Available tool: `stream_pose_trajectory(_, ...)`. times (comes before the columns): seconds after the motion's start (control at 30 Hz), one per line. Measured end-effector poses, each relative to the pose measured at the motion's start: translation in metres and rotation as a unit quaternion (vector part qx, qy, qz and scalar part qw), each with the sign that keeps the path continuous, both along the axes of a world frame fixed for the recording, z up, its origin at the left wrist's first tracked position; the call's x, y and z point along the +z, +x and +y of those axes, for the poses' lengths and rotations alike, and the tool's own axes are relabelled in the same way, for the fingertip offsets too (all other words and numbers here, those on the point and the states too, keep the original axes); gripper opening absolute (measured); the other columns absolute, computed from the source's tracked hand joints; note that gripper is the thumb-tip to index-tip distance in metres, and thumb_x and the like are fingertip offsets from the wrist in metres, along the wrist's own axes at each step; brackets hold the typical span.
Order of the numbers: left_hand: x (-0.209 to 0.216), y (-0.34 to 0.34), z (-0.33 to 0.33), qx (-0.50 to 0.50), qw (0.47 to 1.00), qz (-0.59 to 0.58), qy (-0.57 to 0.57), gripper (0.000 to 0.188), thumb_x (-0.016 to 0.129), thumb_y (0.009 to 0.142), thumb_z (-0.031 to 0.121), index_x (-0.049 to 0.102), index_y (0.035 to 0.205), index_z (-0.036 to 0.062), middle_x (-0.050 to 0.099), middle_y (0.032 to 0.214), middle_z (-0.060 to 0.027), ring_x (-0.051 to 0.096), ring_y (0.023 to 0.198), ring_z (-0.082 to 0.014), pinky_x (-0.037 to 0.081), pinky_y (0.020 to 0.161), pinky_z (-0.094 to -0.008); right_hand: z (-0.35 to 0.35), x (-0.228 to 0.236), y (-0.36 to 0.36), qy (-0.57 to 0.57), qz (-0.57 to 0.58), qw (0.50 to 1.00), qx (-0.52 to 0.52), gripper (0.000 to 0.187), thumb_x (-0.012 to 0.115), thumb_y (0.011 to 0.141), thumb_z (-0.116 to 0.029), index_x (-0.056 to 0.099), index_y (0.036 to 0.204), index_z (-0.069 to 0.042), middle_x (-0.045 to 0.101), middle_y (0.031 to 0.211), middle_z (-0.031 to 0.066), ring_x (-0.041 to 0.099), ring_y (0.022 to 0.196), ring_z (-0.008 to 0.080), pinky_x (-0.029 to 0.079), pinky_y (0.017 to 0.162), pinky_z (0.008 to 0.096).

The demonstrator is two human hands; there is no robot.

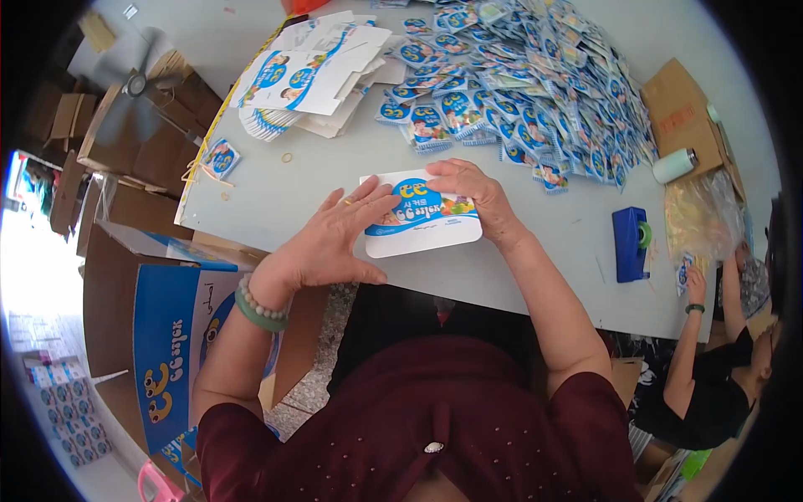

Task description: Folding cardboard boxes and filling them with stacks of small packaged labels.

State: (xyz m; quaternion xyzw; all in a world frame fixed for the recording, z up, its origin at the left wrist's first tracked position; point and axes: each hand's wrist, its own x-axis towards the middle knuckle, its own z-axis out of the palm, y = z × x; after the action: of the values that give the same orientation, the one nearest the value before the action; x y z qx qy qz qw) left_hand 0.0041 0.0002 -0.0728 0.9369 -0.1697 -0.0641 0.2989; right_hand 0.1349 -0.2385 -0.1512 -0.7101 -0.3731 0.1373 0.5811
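A small white and blue carton (422,219) is in front of me at the table's near edge, its print upside down to me. My right hand (481,201) grips its right end, fingers on the upper face, thumb mostly hidden. Across the left end lie the spread fingers of my left hand (322,247); its thumb points out below the carton, apart from it. A ring and a wrist bracelet show on that hand. I cannot tell whether the carton holds anything.
Flat cartons (314,71) are stacked at the far left, beside a big heap of small packets (519,92). A blue tape dispenser (629,244) stands at right, near a co-worker's hand (696,284). A large open cardboard box (167,318) is at my left, a fan (134,84) beyond.
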Motion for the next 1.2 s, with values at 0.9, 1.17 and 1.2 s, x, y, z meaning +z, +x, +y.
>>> stream_pose_trajectory(0.9, -0.046, -0.016, -0.067, 0.118, 0.961, -0.228, 0.107, 0.055, 0.064, 0.078, 0.014, 0.044, 0.125, -0.0036, 0.043, 0.134, -0.0232, 0.036, 0.13, -0.0442, 0.026, 0.111, -0.0516, -0.009, 0.068, -0.047, -0.236, -0.398, 0.883, 0.073, 0.051, 0.056, 0.078, 0.0, 0.047, 0.128, 0.003, 0.045, 0.137, 0.0219, 0.037, 0.13, 0.0424, 0.028, 0.11, 0.0495)
stream_pose_trajectory(1.17, -0.054, -0.019, -0.088, 0.116, 0.92, -0.29, 0.237, 0.062, 0.068, 0.075, 0.021, 0.044, 0.126, -0.0068, 0.046, 0.131, -0.0249, 0.039, 0.127, -0.0472, 0.029, 0.109, -0.0506, -0.023, 0.01, -0.04, -0.167, -0.522, 0.837, -0.005, 0.038, 0.049, 0.083, 0.001, 0.056, 0.121, 0.004, 0.051, 0.131, 0.0231, 0.044, 0.126, 0.0418, 0.034, 0.106, 0.0507)
stream_pose_trajectory(1.2, -0.047, -0.022, -0.086, 0.119, 0.934, -0.268, 0.205, 0.069, 0.071, 0.073, 0.026, 0.043, 0.126, -0.0075, 0.045, 0.131, -0.0257, 0.039, 0.127, -0.0465, 0.028, 0.11, -0.0509, -0.019, 0.003, -0.037, -0.135, -0.532, 0.836, -0.019, 0.038, 0.051, 0.083, 0.0, 0.057, 0.12, 0.004, 0.052, 0.129, 0.0234, 0.045, 0.125, 0.0425, 0.035, 0.105, 0.0511)
